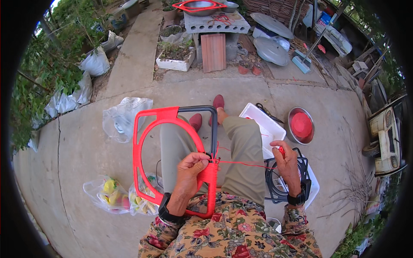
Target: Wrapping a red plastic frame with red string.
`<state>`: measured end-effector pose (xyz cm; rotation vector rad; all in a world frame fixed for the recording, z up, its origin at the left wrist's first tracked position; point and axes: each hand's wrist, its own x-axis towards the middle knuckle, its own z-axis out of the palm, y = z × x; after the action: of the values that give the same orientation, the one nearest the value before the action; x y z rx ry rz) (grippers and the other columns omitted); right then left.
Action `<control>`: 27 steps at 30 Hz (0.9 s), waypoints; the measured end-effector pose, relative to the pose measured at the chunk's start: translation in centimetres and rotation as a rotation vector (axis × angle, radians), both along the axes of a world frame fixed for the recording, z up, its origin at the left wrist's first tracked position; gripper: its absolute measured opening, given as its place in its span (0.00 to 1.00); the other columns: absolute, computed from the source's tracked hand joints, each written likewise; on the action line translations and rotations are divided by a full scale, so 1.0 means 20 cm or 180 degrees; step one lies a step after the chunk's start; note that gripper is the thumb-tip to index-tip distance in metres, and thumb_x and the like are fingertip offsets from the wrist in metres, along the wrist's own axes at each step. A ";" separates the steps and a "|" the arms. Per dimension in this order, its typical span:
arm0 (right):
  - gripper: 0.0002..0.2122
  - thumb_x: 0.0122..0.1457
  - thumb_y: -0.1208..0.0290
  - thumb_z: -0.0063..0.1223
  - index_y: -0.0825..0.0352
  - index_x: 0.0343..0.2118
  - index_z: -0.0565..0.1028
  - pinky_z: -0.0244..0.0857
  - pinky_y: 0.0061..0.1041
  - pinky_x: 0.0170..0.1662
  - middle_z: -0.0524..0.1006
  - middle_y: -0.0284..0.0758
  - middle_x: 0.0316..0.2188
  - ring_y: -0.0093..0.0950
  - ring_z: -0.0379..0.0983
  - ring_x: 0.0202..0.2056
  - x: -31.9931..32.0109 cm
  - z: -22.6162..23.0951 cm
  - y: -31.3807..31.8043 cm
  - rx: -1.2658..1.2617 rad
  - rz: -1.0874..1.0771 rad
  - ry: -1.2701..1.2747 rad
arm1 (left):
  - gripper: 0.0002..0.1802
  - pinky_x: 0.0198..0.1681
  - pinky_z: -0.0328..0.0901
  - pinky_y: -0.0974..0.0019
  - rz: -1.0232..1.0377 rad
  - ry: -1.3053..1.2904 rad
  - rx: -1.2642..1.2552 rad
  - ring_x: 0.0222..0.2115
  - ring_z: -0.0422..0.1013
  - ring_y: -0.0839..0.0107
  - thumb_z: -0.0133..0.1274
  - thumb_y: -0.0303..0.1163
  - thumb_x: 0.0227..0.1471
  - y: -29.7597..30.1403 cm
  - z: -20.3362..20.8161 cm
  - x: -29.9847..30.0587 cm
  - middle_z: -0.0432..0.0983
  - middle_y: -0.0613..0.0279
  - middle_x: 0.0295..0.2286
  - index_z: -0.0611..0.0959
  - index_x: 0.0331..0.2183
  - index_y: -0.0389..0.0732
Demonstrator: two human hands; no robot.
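On my lap lies a squarish frame (137,150) with a round ring inside it, mostly wrapped in red cord. Bare black tube (214,122) shows along its far right corner. My left hand (188,171) pinches the right side of the frame, where several loose red cord ends stick out. From there a red cord (243,163) runs right, toward my right hand (287,165). That hand is raised over the black frames, its fingers closed round a small red piece, which looks like a bundle of the cord and is partly hidden.
Right of my knees are a white foam box (254,112), a metal bowl (289,136) holding something red, and black frames (275,182). Plastic bags (112,198) lie to the left, beside a clear bag (127,118). A concrete block table (215,26) stands ahead.
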<state>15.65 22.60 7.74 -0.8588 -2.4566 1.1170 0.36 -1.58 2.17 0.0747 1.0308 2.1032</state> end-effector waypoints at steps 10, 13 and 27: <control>0.11 0.62 0.65 0.52 0.69 0.37 0.74 0.50 0.13 0.22 0.67 0.21 0.19 0.09 0.58 0.20 -0.24 -0.26 -0.41 -0.3467 0.0943 0.0196 | 0.04 0.30 0.76 0.61 0.0087 0.0079 -0.0140 0.30 0.77 0.61 0.50 0.23 0.55 -0.03 -0.07 -0.01 0.77 0.53 0.31 0.76 0.35 0.35; 0.13 0.62 0.60 0.52 0.65 0.30 0.75 0.47 0.14 0.18 0.64 0.21 0.14 0.09 0.56 0.17 -0.24 -0.22 -0.43 -0.3120 0.0866 0.0550 | 0.04 0.31 0.76 0.62 -0.0009 0.0173 -0.0150 0.30 0.77 0.62 0.51 0.22 0.55 -0.02 -0.02 -0.01 0.77 0.54 0.31 0.76 0.35 0.35; 0.13 0.61 0.62 0.52 0.66 0.25 0.72 0.47 0.17 0.17 0.62 0.22 0.12 0.10 0.56 0.15 -0.23 -0.20 -0.47 -0.2566 0.0990 0.0404 | 0.06 0.35 0.73 0.68 -0.0119 0.0404 -0.0345 0.29 0.75 0.71 0.54 0.22 0.52 -0.02 0.05 0.01 0.78 0.58 0.30 0.77 0.35 0.34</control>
<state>11.04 13.26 3.72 -0.5554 -2.0520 2.2673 0.50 -1.97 3.22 0.1745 1.2079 2.0262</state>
